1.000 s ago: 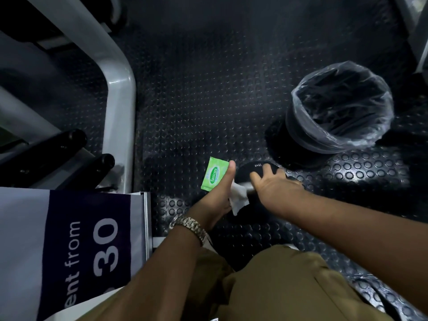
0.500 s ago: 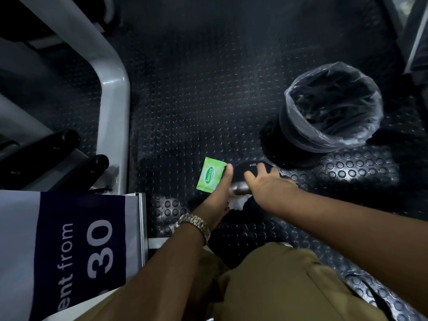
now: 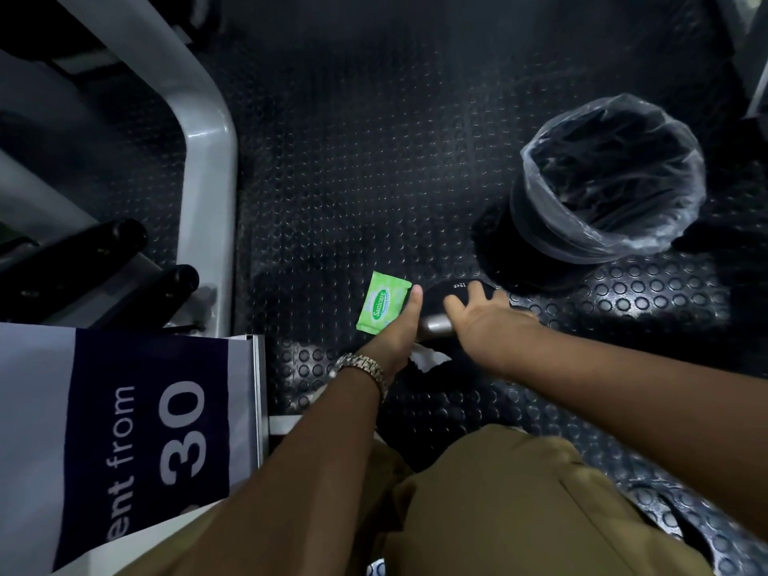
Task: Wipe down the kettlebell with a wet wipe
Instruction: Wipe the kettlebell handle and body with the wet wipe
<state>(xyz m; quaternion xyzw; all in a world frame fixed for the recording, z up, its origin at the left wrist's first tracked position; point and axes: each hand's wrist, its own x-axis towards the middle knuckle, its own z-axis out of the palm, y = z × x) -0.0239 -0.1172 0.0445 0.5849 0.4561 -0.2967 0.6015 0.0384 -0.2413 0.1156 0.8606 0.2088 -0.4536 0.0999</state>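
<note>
Two black rollers and a grey frame post fill the left of the frame, above a sign reading "30". At centre, the left hand pinches a green packet under its thumb, and a white wipe pokes out beneath. Just right, the black kettlebell sits on the studded floor, with its grey handle toward lower left and its body toward upper right. The right hand rests on it with fingers spread. A lined bin stands near, upper right.

Left arm: bare, reaching forward and down.
Left hand: thumb stretched forward, fingers tucked under, gripping a wet wipe.
Right arm: bare, stretched in from the right.
Right hand: palm down, fingers spread, resting on the kettlebell.
</note>
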